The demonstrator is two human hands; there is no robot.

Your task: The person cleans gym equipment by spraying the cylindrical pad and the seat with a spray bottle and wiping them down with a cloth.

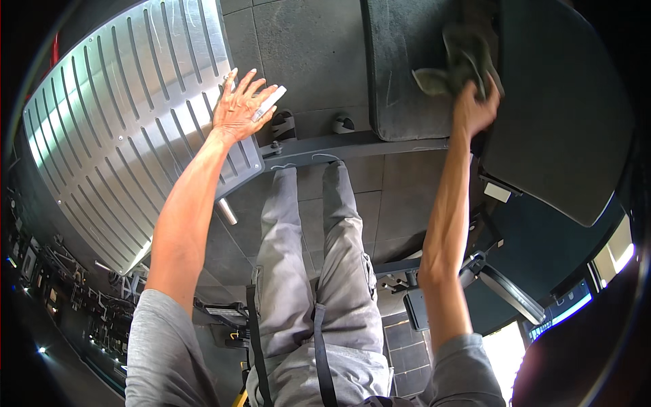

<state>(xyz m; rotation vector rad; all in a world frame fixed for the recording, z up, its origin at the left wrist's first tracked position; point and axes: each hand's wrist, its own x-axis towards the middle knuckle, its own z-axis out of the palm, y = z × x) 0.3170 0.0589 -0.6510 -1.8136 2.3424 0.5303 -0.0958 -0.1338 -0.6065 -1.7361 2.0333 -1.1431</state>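
My left hand (239, 108) is spread beside the right edge of a slotted metal footplate (145, 104), part of what looks like a leg press machine. A small white object (269, 103) is held between its thumb and index finger; its exact kind is unclear. Whether the palm touches the plate cannot be told. My right hand (478, 104) grips a crumpled dark grey-green cloth (467, 61), slightly blurred, over the right side of a black padded seat (407, 102). Part of the pad lies hidden behind cloth and hand.
A grey steel frame bar (351, 145) crosses between footplate and pad, in front of my legs. Another dark panel or pad (554, 112) stands at the right. Below the plate a metal peg (227, 211) juts out. Grey floor tiles (310, 56) show in between.
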